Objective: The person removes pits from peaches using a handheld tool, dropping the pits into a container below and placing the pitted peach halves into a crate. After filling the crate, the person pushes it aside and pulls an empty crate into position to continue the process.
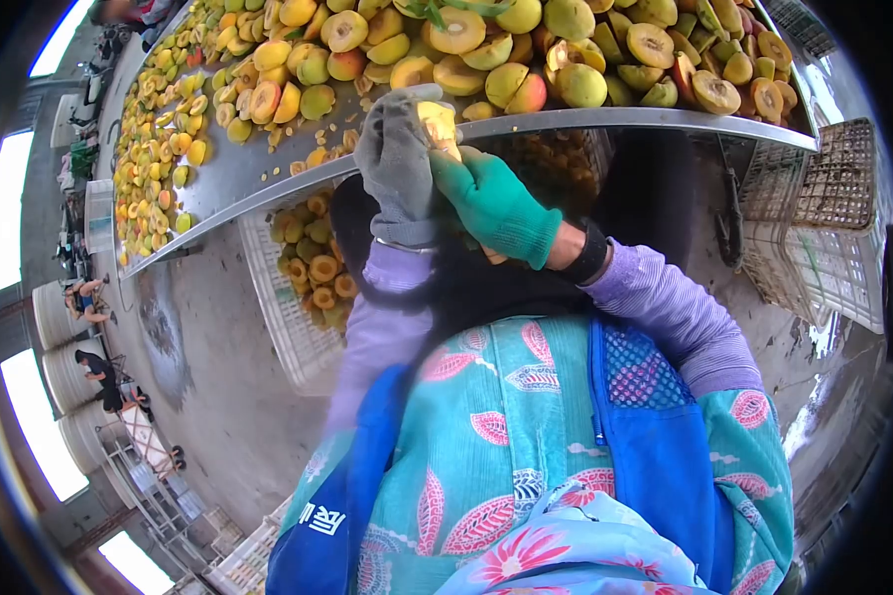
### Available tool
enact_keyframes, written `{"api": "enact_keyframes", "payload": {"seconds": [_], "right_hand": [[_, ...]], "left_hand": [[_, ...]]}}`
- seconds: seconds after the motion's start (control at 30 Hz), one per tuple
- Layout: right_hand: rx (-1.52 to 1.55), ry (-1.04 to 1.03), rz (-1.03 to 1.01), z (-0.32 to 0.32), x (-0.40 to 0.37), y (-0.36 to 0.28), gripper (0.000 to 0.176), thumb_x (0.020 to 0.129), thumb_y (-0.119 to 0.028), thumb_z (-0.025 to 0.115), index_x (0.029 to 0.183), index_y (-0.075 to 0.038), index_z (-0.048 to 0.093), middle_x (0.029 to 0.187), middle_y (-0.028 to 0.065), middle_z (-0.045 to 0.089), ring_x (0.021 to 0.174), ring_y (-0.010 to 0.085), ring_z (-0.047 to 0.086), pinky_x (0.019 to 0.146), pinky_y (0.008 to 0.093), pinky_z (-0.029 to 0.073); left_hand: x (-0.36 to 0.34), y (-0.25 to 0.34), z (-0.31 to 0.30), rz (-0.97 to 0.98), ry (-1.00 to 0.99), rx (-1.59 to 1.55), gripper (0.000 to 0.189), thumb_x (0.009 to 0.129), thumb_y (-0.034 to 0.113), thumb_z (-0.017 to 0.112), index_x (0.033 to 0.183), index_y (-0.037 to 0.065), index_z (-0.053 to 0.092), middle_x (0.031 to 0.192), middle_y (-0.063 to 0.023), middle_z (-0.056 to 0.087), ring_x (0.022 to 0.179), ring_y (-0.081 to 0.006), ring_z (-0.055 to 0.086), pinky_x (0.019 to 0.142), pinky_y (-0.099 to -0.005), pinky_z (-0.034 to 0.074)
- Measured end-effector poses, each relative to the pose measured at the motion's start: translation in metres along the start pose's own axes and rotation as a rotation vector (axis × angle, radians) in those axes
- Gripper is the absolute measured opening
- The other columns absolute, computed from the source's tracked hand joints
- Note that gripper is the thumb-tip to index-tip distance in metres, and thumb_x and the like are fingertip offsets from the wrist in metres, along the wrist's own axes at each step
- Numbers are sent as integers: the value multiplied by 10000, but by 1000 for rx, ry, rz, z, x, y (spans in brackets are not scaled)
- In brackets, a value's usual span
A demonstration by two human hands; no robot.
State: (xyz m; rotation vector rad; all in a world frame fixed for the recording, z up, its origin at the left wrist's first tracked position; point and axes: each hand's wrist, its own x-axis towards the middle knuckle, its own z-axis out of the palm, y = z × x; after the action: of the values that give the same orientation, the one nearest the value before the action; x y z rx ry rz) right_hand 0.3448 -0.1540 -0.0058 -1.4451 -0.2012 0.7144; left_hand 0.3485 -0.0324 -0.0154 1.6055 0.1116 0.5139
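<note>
- Fruit piece (438, 127): yellow flesh exposed; located at the near edge of the metal table (232, 186), between the hands.
- Left hand (395, 159): grey glove, at the table's near edge; fingers closed around the fruit piece.
- Right hand (496, 206): green glove, just off the table's near edge; fingers curled, touching or nearly touching the fruit piece. Whether it pinches anything cannot be told.
- Fruit pile (456, 74): whole and halved fruit, yellow, green and red, on the table; some halves show brown centres.
- White crate (290, 335): below the table's near edge, partly hidden, holding fruit halves.
- Stacked crates (831, 253): beyond the table's right end.
</note>
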Motion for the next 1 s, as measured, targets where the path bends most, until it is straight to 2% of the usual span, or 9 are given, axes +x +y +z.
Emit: {"api": "enact_keyframes", "payload": {"seconds": [0.1,0.2,0.33,0.5,0.7,0.8,0.87,0.97,1.0], "right_hand": [[98,-11,-192,0,6,19,418,974,-401,470,963,6,566,640,77,545,530,195,543,483,333,434],[524,-164,250,3,-18,-25,426,977,-430,434,918,-29,565,607,60,524,452,155,487,413,303,398],[407,-171,216,1,1,-5,407,971,-447,429,861,-74,549,576,38,511,417,159,462,375,289,379],[992,-360,297,3,-8,-15,394,977,-507,419,851,-151,536,581,-69,410,448,81,395,445,250,336],[1269,-873,275,-1,4,0,378,1008,-461,366,917,-142,546,563,-93,374,449,62,379,456,232,322],[1160,-750,315,-2,-9,-4,387,991,-489,393,916,-139,538,561,-78,390,448,67,398,425,229,328],[924,-562,276,-26,-11,1,381,980,-495,415,913,-138,528,567,-68,410,450,70,406,405,232,329],[1043,-344,571,-41,8,32,339,962,-465,482,898,-134,507,579,-25,452,455,88,438,393,237,345],[967,-218,600,-34,0,24,340,961,-467,487,896,-134,511,579,-21,454,453,89,435,393,230,346]], "left_hand": [[7,9,-7,-114,-246,-48,236,937,167,521,1051,-17,615,896,-139,669,789,-227,668,682,-327,583],[23,24,-8,-575,-176,-83,215,922,131,541,1070,-7,617,898,-136,672,759,-231,672,647,-329,588],[44,3,-18,323,-630,660,199,952,145,527,1042,-3,625,917,-149,676,725,-233,675,600,-287,577],[40,16,-4,-563,-530,-280,377,947,388,534,963,19,608,799,-114,630,665,-191,607,621,-290,520],[18,22,-22,-561,6,-602,361,916,364,561,1013,20,616,814,-125,640,692,-209,617,628,-293,518],[1,15,-117,-556,-258,-892,303,896,304,562,1033,46,645,855,-104,656,695,-200,616,633,-307,510],[0,4,-182,-494,413,308,336,888,315,560,1024,29,673,912,-109,669,681,-195,608,654,-336,498],[19,44,-148,-476,73,1146,305,851,260,619,1051,32,650,916,-137,655,809,-222,627,733,-333,499],[28,40,-128,-170,-90,1071,335,838,278,627,1056,24,646,976,-169,651,871,-255,629,768,-353,497]]}}
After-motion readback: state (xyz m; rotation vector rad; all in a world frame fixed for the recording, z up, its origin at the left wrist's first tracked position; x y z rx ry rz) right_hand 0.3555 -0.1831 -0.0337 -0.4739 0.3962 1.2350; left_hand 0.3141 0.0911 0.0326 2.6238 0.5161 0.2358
